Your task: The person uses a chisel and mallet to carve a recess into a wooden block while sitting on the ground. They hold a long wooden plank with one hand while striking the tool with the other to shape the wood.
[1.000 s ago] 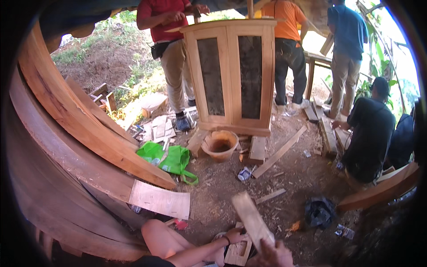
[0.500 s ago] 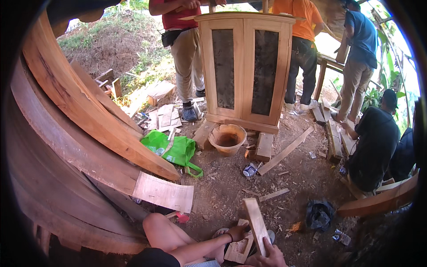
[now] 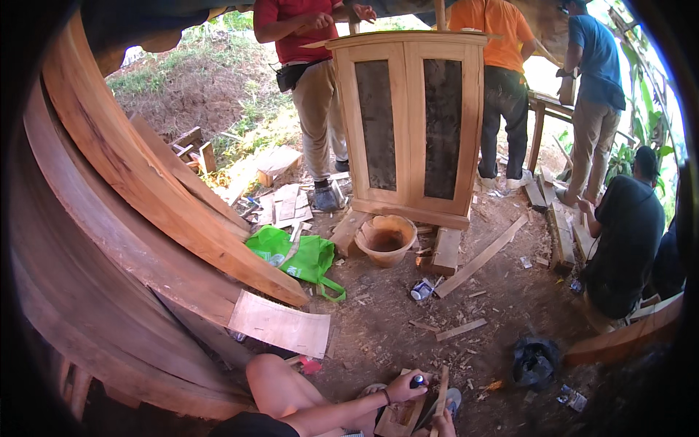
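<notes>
- My left hand (image 3: 399, 390) gripped a small dark-capped marker (image 3: 417, 380) above the wood block (image 3: 399, 419).
- My right hand (image 3: 441, 424) clasped an upright wood strip (image 3: 440, 390) just beside it.
- Step judged: marking; next, a steady tip.

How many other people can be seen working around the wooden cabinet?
4. A person in a red shirt stands behind the cabinet on its left, one in orange behind it, one in blue at the right, and one in black crouches lower right. Others may be hidden.
</notes>
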{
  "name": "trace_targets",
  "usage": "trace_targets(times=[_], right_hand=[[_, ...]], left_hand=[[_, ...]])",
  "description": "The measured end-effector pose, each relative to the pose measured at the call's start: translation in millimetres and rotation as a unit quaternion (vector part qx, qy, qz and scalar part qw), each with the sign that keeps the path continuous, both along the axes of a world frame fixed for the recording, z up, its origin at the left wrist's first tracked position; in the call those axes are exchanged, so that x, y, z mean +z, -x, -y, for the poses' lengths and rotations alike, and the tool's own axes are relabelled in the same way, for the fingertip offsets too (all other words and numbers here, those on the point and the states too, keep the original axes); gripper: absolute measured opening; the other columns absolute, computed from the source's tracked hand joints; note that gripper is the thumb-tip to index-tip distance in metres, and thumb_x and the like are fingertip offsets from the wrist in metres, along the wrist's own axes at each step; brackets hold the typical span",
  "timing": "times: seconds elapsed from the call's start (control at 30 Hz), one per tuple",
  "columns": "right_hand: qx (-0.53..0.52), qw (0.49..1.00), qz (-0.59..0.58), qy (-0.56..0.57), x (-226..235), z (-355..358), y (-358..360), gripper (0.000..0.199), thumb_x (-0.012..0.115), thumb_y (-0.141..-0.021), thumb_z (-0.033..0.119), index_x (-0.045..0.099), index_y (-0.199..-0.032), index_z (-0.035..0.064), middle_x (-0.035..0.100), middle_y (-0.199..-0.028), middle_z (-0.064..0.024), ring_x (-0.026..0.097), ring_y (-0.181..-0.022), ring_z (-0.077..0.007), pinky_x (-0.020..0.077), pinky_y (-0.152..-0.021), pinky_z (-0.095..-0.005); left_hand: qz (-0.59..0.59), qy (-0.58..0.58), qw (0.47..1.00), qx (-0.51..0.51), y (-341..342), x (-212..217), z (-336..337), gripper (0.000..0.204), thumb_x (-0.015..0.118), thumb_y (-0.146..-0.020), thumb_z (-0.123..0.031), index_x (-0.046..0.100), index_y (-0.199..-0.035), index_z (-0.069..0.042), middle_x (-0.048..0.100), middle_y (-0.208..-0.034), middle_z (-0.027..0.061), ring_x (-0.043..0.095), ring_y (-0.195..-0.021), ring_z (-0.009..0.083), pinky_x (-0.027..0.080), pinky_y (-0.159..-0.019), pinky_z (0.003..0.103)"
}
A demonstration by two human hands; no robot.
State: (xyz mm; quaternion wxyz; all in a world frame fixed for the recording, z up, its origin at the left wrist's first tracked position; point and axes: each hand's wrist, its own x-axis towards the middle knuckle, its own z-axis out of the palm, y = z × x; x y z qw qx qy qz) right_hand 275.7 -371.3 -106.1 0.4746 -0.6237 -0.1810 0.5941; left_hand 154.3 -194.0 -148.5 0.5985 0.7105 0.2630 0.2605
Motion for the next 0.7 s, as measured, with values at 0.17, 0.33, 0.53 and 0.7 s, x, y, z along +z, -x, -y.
trace_targets(times=[0.17, 0.33, 0.53, 0.7], right_hand=[[-0.032, 0.996, -0.083, 0.027, 1.0, 1.6, 1.7, 0.06, 0.061, -0.088, 0.028, 0.035, -0.14, 0.0144, 0.055, -0.115, -0.0191, 0.057, -0.101, -0.0321, 0.0462, -0.084, -0.0391], [-0.063, 0.988, -0.134, 0.039, -3.2, 10.1, 0.5, 0.055, 0.061, -0.088, 0.028, 0.038, -0.137, 0.0157, 0.056, -0.11, -0.0173, 0.058, -0.096, -0.0309, 0.0469, -0.078, -0.0393], [-0.107, 0.976, -0.184, 0.048, -3.5, 20.5, -9.8, 0.05, 0.06, -0.088, 0.028, 0.041, -0.132, 0.0174, 0.056, -0.104, -0.0153, 0.059, -0.089, -0.0293, 0.0477, -0.072, -0.0396], [-0.126, 0.967, -0.216, 0.058, -7.5, 32.0, -15.3, 0.045, 0.06, -0.087, 0.028, 0.044, -0.129, 0.0187, 0.057, -0.1, -0.0135, 0.059, -0.084, -0.028, 0.0484, -0.067, -0.0399]], left_hand=[[-0.077, 0.005, 0.997, 0.026, -4.7, 5.9, 17.8, 0.029, 0.069, -0.088, -0.031, 0.057, -0.078, -0.007, 0.046, -0.064, -0.0036, 0.043, -0.06, 0.0072, 0.037, -0.056, 0.026], [-0.087, -0.053, 0.993, 0.059, -5.7, 8.1, 24.1, 0.034, 0.069, -0.087, -0.036, 0.058, -0.079, -0.005, 0.049, -0.062, 0.0025, 0.046, -0.059, 0.0121, 0.04, -0.056, 0.031], [-0.038, 0.027, 0.995, 0.083, -22.3, -5.7, -1.8, 0.029, 0.069, -0.089, -0.029, 0.055, -0.077, -0.007, 0.045, -0.059, -0.0041, 0.039, -0.057, 0.0042, 0.035, -0.049, 0.027], [-0.009, 0.024, 0.993, 0.116, -26.9, -10.5, -0.5, 0.027, 0.068, -0.09, -0.028, 0.052, -0.077, -0.009, 0.045, -0.06, -0.0064, 0.039, -0.056, 0.0032, 0.034, -0.049, 0.025]])
